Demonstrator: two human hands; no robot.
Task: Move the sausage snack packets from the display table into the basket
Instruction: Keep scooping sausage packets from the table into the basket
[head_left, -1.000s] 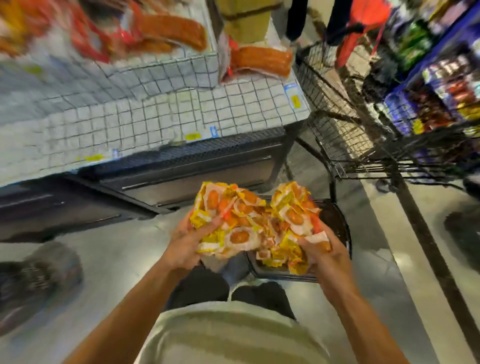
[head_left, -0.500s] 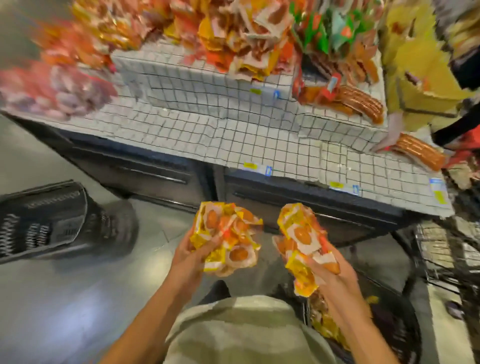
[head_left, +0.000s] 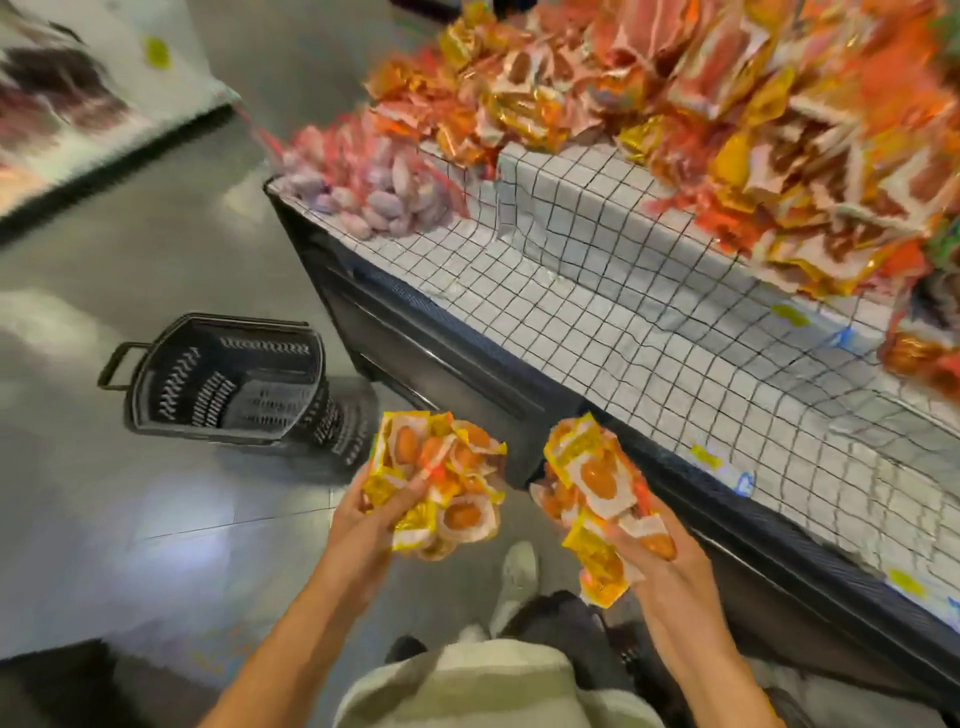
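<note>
The left hand (head_left: 371, 525) gripped a bundle of yellow-and-orange sausage snack packets (head_left: 441, 480), thumb curled over the front of the bunch and fingers wrapped behind it. The right hand (head_left: 670, 561) held a second bundle of packets (head_left: 597, 499) the same way, with thumb and fingers closed round the lower end so that several packets fanned out above and one yellow one hung below the palm. The two bundles were near each other but apart, both in the air in front of the person's striped shirt (head_left: 483, 686).

Up and to the left of the left-hand bundle, well apart from it, a black plastic shopping basket (head_left: 228, 382) stood on the grey floor (head_left: 156, 519), its handle on the far left side. Just beyond the right-hand bundle ran the dark edge of the display table (head_left: 649, 322), covered in a white grid-patterned cloth. Farther back on it lay a heap of orange and yellow snack packets (head_left: 727, 119), blurred, and a pile of pinkish netted sausages (head_left: 374, 182) at the table's left corner. A light shoe (head_left: 517, 571) showed below, between the two hands.
</note>
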